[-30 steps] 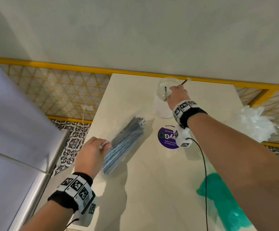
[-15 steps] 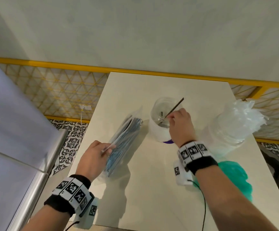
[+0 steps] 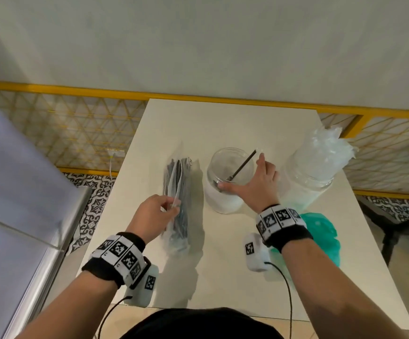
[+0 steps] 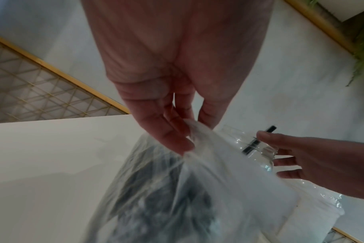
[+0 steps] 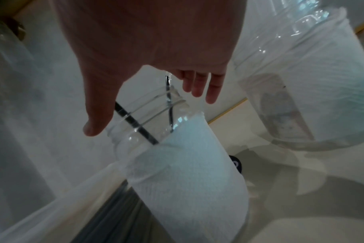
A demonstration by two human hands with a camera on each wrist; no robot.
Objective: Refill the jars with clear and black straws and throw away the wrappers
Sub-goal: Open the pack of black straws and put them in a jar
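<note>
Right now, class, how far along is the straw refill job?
Done: the far jar is stuffed with clear straws. In hand: the left hand pinches the bag of black straws; the right hand is at the near jar, holding one black straw. Left: fill it, bin wrappers.

1. Head view: looks steeply down from above onto the table [image 3: 235,253], at arm's length.
2. Left wrist view: close, facing along the fingers [image 4: 166,131].
3. Right wrist view: close; shares the jar [image 5: 148,115] with both others.

Black straw [image 3: 243,165] sat in clear jar [image 3: 225,182] with white lining. Green bag [image 3: 321,238] at 4 o'clock; table [image 3: 223,123] cream, rail [image 3: 76,90] yellow.
</note>
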